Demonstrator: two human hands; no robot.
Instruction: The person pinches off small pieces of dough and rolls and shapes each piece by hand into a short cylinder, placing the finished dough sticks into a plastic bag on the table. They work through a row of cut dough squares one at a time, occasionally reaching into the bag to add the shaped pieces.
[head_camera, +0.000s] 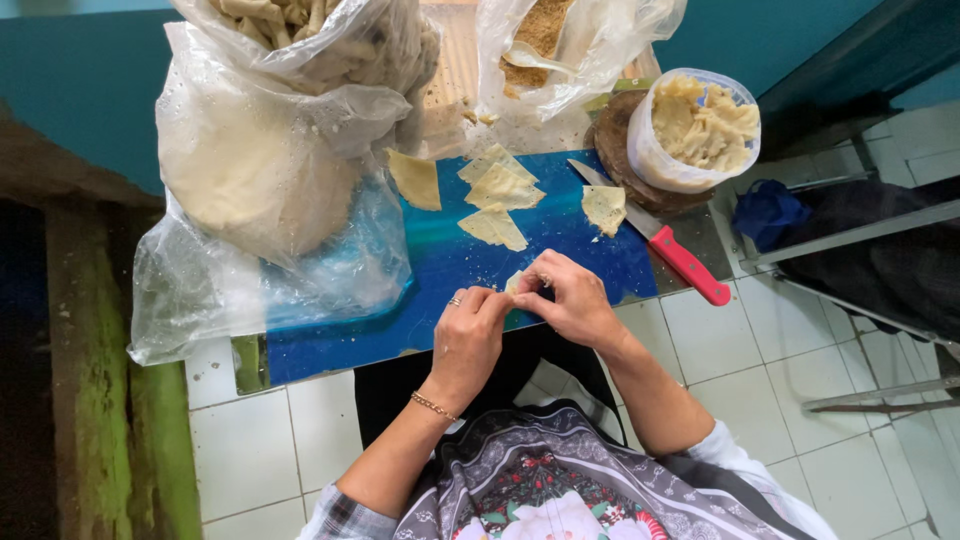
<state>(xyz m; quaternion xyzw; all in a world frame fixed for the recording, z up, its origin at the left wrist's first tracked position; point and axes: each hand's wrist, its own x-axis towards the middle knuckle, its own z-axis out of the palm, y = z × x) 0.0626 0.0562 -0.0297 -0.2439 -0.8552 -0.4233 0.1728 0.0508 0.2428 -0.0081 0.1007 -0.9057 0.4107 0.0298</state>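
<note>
Two hands meet over the near edge of a blue cutting board (450, 270) on the desk (700, 240). I see my left hand (470, 335) and right hand (575, 300) together, fingertips pinched on one small piece of pale dough (514, 283). Beyond the hands on the board lie four flat dough pieces (495, 228). At the board's right edge rests a red-handled knife (688, 264). Past the knife stands a plastic tub of folded dough shapes (700, 125). Covering the board's left end is a clear bag holding a stack of round dough sheets (250, 170).
</note>
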